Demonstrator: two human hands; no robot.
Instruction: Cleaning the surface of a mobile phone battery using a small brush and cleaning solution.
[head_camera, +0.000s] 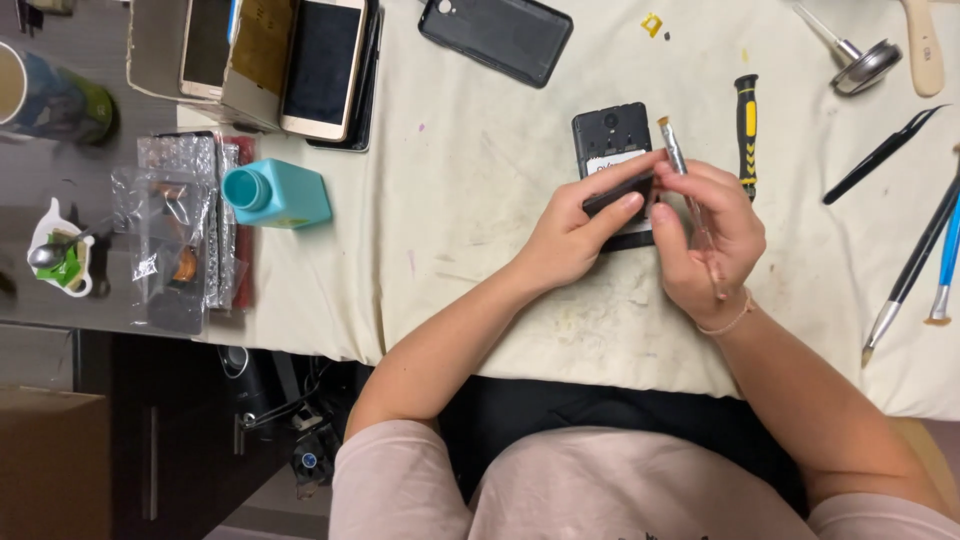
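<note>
Mug (40, 95): far left on the dark desk, rounded, glossy blue and green.
Spoon rest (58, 262): white, below the mug, with a metal spoon and something green in it.
Bags (165, 235): clear crinkled plastic, at the cloth's left edge.
Bottle (278, 194): teal, squarish plastic, lying on its side, cap to the left.
Box (215, 55): cardboard, top left, with slim phones stacked in and against it.
Cloth (480, 240): cream, stained and creased, covers the work surface.
Cover (496, 35): black phone back, matte, lying at the top centre.
Left hand (575, 230): forearm angled up from lower left, fingers curled, thumb and forefinger pinching a flat black part against the phone.
Phone (610, 135): dark, back open, flat on the cloth; upper half clear of both hands, lower half under them.
Right hand (705, 240): wrist bent inward, thin band on it, fingers closed round the brush.
Brush (675, 155): thin clear handle, tip up-left beside the phone's top right corner.
Screwdriver (746, 130): black and yellow, just right of the hands.
Tweezers (880, 155): black, pointed, well right.
</note>
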